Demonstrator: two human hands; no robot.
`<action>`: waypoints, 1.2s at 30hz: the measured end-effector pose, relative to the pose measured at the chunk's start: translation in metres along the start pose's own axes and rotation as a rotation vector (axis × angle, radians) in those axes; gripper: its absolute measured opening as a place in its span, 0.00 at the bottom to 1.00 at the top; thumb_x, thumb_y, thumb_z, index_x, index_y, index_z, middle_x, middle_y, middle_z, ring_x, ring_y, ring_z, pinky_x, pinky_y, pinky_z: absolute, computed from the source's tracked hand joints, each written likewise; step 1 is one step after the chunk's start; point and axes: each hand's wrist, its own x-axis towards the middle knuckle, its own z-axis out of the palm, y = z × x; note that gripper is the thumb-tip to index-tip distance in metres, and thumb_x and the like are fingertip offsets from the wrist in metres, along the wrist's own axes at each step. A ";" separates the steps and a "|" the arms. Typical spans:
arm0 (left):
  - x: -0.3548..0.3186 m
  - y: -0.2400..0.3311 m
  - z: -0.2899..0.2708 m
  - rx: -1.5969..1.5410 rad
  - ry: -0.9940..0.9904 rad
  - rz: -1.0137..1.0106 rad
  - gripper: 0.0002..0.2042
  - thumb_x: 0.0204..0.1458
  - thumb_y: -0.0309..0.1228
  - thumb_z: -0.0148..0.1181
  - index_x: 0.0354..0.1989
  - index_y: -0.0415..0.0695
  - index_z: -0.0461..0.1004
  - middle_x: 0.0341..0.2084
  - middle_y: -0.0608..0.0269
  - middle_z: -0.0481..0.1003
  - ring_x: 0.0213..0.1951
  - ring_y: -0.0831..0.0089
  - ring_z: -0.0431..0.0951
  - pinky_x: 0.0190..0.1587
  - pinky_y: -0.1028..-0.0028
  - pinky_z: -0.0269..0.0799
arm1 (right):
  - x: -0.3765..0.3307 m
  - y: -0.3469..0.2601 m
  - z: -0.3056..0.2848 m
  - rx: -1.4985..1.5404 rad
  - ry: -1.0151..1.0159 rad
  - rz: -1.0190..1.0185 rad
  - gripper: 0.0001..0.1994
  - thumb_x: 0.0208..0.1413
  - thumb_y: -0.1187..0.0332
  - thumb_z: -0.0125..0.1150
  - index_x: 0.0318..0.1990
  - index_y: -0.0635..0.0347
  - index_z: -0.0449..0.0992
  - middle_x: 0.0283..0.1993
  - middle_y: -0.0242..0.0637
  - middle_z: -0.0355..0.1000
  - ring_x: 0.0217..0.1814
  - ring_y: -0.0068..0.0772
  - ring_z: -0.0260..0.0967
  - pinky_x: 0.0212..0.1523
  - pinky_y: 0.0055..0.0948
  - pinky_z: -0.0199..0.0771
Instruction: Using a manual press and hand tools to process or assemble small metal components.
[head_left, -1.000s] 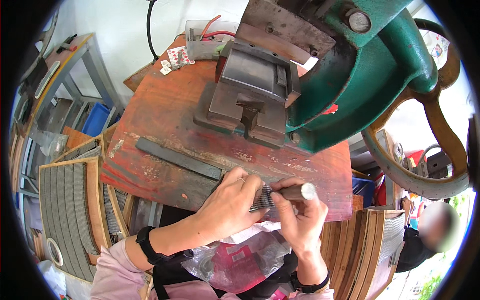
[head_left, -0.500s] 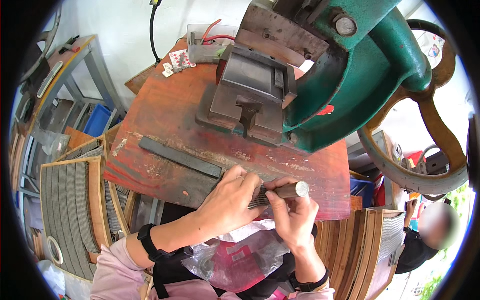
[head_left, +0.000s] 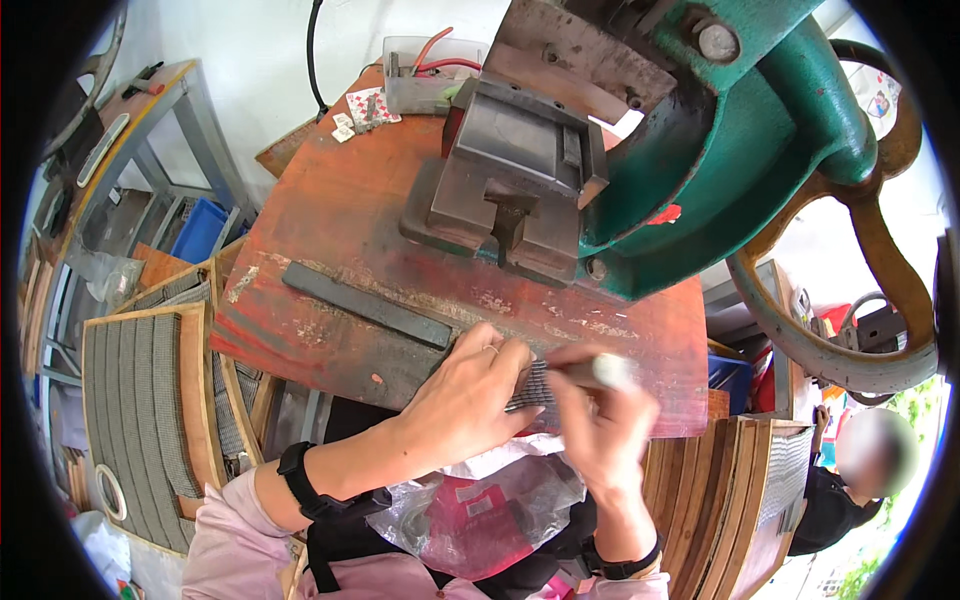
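Between our two hands sits a ridged grey piece, at the near edge of the red-brown worktable. Our left hand grasps it from the left, fingers bent over it and thumb along its nearer side. Our right hand, blurred, grips a short cylinder with its pale end turned rightward; we cannot tell whether the cylinder touches the piece. Just beyond our left hand we see a flat dark bar, and beyond both hands a green press. Below our hands, nearer our body, is a crumpled clear plastic bag.
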 end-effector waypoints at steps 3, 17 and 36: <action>-0.001 0.001 -0.003 -0.019 -0.060 -0.016 0.20 0.37 0.29 0.69 0.36 0.37 0.65 0.27 0.50 0.73 0.41 0.51 0.70 0.45 0.60 0.66 | 0.001 0.003 0.000 0.009 -0.060 0.124 0.09 0.49 0.80 0.63 0.39 0.63 0.73 0.33 0.38 0.76 0.34 0.25 0.76 0.34 0.24 0.75; -0.002 0.000 -0.001 -0.011 -0.014 0.013 0.23 0.38 0.30 0.71 0.41 0.35 0.67 0.28 0.56 0.72 0.39 0.56 0.69 0.42 0.61 0.69 | 0.000 0.004 -0.013 0.504 0.179 0.236 0.07 0.57 0.78 0.56 0.43 0.66 0.70 0.38 0.35 0.74 0.42 0.24 0.73 0.45 0.24 0.72; -0.030 0.041 -0.042 -0.356 -0.219 -0.178 0.35 0.46 0.34 0.68 0.59 0.35 0.57 0.49 0.44 0.70 0.50 0.55 0.73 0.53 0.64 0.67 | -0.033 -0.027 -0.010 0.619 -0.014 0.384 0.12 0.57 0.72 0.60 0.45 0.69 0.73 0.39 0.35 0.73 0.43 0.22 0.69 0.45 0.22 0.69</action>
